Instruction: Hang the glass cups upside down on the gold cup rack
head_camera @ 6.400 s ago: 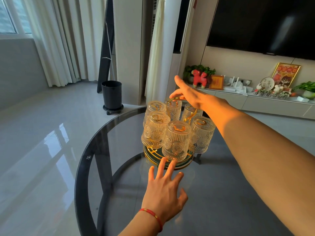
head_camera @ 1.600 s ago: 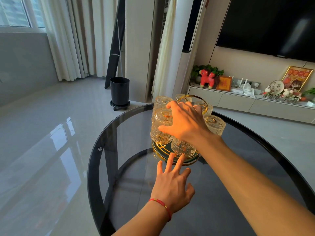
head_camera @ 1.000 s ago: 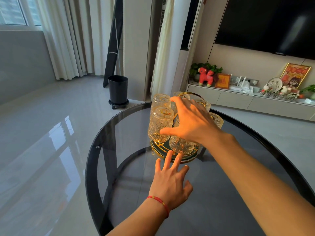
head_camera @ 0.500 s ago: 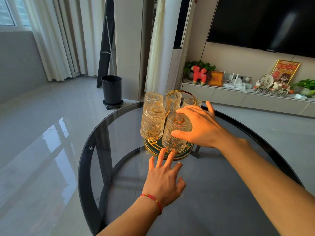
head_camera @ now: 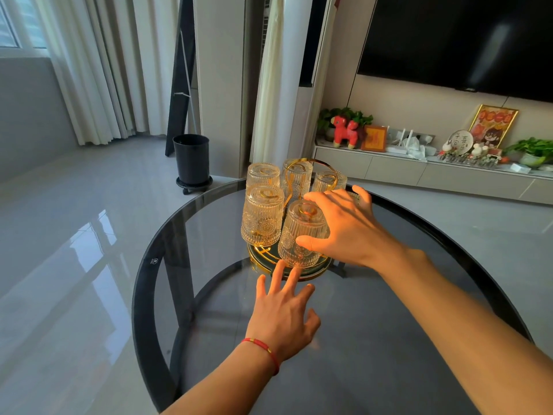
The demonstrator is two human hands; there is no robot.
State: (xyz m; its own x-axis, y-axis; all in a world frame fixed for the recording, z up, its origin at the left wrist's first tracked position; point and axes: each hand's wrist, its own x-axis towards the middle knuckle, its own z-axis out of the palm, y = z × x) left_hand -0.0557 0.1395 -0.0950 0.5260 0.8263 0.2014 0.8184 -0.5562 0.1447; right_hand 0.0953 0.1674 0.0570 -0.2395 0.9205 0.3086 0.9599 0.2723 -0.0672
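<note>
Right hand (head_camera: 344,229) grip holds the 6 o'clock glass cup (head_camera: 300,235): seat it gently; left hand (head_camera: 282,319), fingers spread, steadies gold cup rack (head_camera: 299,269).

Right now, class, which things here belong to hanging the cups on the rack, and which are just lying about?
Belonging to the job:
glass cups, upside down on the rack
gold cup rack
right hand, on the nearest cup
left hand, fingertips at the rack's base

Just lying about:
black bin
red toy horse
framed picture
</note>
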